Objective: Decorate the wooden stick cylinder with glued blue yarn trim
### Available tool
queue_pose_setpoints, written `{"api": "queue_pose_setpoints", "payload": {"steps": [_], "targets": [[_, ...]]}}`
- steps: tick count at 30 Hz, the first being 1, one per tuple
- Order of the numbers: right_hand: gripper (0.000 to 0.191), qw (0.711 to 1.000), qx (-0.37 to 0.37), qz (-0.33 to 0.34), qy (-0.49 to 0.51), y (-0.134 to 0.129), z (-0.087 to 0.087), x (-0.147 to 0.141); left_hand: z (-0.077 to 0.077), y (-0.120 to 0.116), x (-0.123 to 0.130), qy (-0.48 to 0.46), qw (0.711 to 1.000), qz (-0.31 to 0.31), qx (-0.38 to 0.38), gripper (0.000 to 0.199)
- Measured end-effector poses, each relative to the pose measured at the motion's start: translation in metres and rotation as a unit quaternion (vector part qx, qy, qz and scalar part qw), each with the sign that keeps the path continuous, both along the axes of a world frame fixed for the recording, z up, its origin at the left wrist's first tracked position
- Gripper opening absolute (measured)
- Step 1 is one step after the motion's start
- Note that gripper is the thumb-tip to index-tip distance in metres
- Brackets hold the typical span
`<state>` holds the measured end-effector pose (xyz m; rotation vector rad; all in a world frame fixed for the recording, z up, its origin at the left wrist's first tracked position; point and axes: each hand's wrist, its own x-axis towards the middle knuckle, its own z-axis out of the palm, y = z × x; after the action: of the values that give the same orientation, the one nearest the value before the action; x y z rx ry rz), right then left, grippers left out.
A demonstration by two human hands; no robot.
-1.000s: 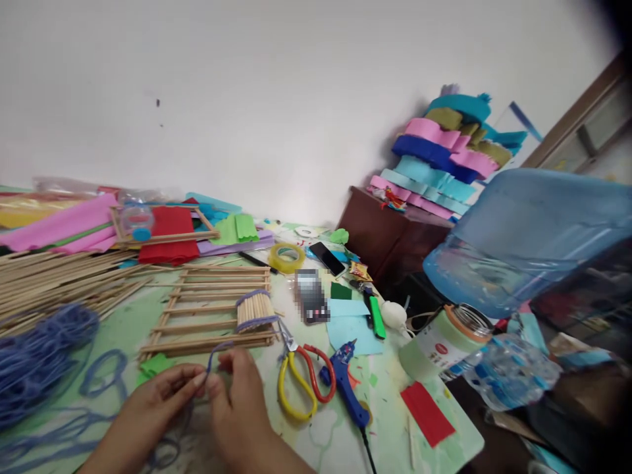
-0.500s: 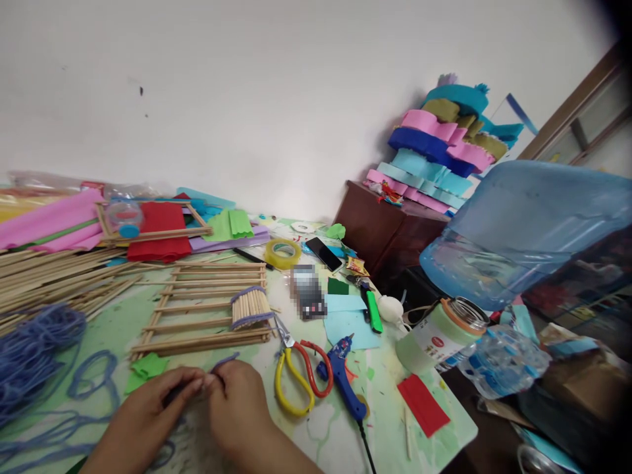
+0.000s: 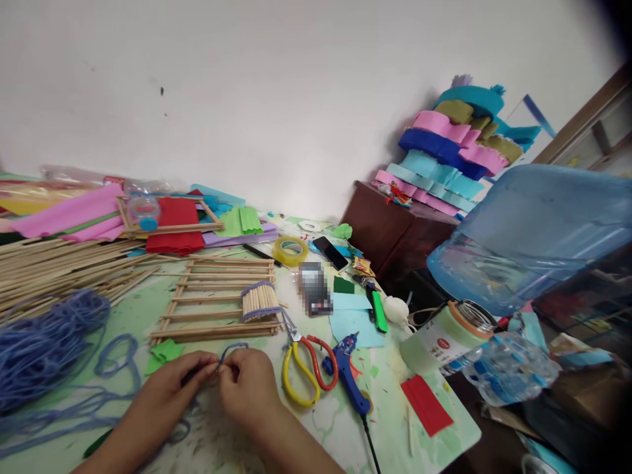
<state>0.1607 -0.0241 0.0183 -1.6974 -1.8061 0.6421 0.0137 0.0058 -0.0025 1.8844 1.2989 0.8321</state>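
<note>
My left hand (image 3: 180, 385) and my right hand (image 3: 249, 385) meet fingertip to fingertip low over the table. Both are closed in a pinch on a thin blue-purple yarn strand (image 3: 232, 346), whose short end curls up above the fingers. Other loops of yarn hang under the hands, partly hidden. A tangled heap of the same yarn (image 3: 49, 349) lies to the left. Just beyond the hands sits a frame of wooden sticks (image 3: 207, 299). On its right side rests a small panel of short sticks edged with yarn (image 3: 260, 301). A green paper scrap (image 3: 164, 353) is near my left hand.
Right of my hands lie scissors (image 3: 309, 368) with yellow and red handles, and a blue glue gun (image 3: 350, 378) with its cord. Farther back are yellow tape (image 3: 290, 251) and a phone (image 3: 330, 253). A green jar (image 3: 444, 336) stands at the right edge. Long sticks (image 3: 74, 266) lie left.
The camera view has turned slightly left, so things appear farther right. My fingertips have shifted on the yarn, and its free end now bends up in a curl between them.
</note>
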Motion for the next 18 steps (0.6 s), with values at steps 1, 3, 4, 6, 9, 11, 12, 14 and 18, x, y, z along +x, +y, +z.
{"api": "queue_pose_setpoints", "payload": {"steps": [1,3,4,6,9,11,12,14,18], "targets": [[0.017,1.0,0.003,-0.006,-0.005,0.0,0.0,0.0,-0.002,0.0,-0.001,0.006,1.0,0.0,0.012,0.031],[0.016,1.0,0.013,-0.015,-0.016,0.0,-0.001,-0.001,-0.006,-0.001,-0.003,0.023,0.999,-0.009,0.038,0.028],[0.017,0.999,0.02,-0.017,-0.022,0.0,-0.001,-0.001,-0.008,-0.001,-0.004,0.033,0.998,-0.014,0.054,0.027],[0.017,0.999,0.034,-0.018,-0.037,0.0,-0.001,-0.001,-0.008,-0.003,-0.006,0.058,0.994,-0.021,0.09,0.026],[0.018,0.997,0.055,-0.017,-0.046,-0.001,-0.001,0.0,-0.002,-0.008,-0.006,0.111,0.984,-0.014,0.139,0.026],[0.019,0.997,0.063,-0.022,-0.027,-0.002,-0.001,0.001,0.005,-0.014,-0.004,0.152,0.975,-0.005,0.162,0.027],[0.02,0.997,0.064,-0.029,-0.008,-0.002,-0.002,0.0,0.009,-0.017,-0.002,0.17,0.971,-0.009,0.169,0.028],[0.022,0.996,0.055,-0.047,0.052,-0.001,-0.002,-0.001,0.014,-0.023,0.002,0.205,0.96,-0.01,0.191,0.029],[0.02,0.969,0.006,-0.078,0.233,0.002,-0.004,-0.005,0.016,-0.032,0.008,0.253,0.93,-0.039,0.265,0.03]]}}
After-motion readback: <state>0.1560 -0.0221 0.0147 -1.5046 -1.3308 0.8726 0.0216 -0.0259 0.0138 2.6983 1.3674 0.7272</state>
